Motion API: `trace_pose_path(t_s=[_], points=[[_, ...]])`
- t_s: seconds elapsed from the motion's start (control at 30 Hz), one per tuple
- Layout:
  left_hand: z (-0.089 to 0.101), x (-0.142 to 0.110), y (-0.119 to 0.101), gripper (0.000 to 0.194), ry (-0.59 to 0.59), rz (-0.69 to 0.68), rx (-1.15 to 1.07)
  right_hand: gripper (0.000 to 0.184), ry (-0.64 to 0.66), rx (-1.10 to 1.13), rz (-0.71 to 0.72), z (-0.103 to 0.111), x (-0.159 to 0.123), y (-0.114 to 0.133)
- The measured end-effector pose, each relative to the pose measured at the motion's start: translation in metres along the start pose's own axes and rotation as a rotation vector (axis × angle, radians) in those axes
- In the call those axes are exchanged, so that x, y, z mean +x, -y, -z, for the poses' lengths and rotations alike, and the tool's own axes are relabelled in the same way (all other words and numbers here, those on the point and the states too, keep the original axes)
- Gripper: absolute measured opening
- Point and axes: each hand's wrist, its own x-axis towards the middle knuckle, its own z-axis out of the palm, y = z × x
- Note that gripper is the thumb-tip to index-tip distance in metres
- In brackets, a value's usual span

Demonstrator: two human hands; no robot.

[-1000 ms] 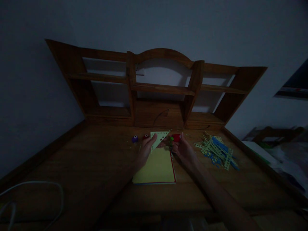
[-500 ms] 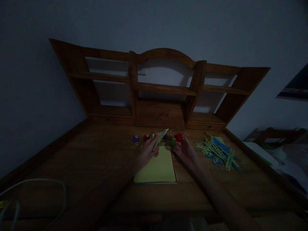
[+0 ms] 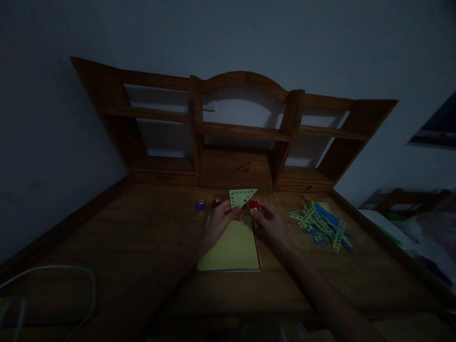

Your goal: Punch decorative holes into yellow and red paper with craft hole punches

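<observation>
My left hand (image 3: 223,218) pinches a yellow paper triangle (image 3: 241,197) by its lower corner. Small punched holes line the triangle's edges, and its broad face is turned toward me. My right hand (image 3: 269,219) is closed around a small red paper punch (image 3: 253,205), just right of the triangle; whether they touch I cannot tell. Below both hands lies a stack of coloured paper (image 3: 230,249), yellow on top. To the left of my left hand stand a purple punch (image 3: 200,205) and another red punch (image 3: 215,203).
At the right lies a heap of punched yellow and blue paper strips (image 3: 320,221). Tiny paper bits are scattered around the punches. A wooden shelf unit (image 3: 237,131) rises at the back of the desk. A white cable (image 3: 53,267) loops at the front left.
The triangle has turned from nearly edge-on to face me. My right hand has moved left with the red punch, close to the triangle, and turned so its back shows.
</observation>
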Motion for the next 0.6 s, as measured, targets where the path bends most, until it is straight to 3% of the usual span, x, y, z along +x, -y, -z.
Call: trace_pose_path(t_s=[0.2,0.6], points=[[0.0004,0.0015,0.0022,0.028,-0.005,-0.051,0.046,0.033,0.102,-0.096,0.032,0.0013,0.0001,-0.0072],[-0.0013,-0.0008,0.0007,0.029,0.033,-0.124,0.139,0.033,0.109,-0.127,0.022,0.0007,-0.0025,-0.008]])
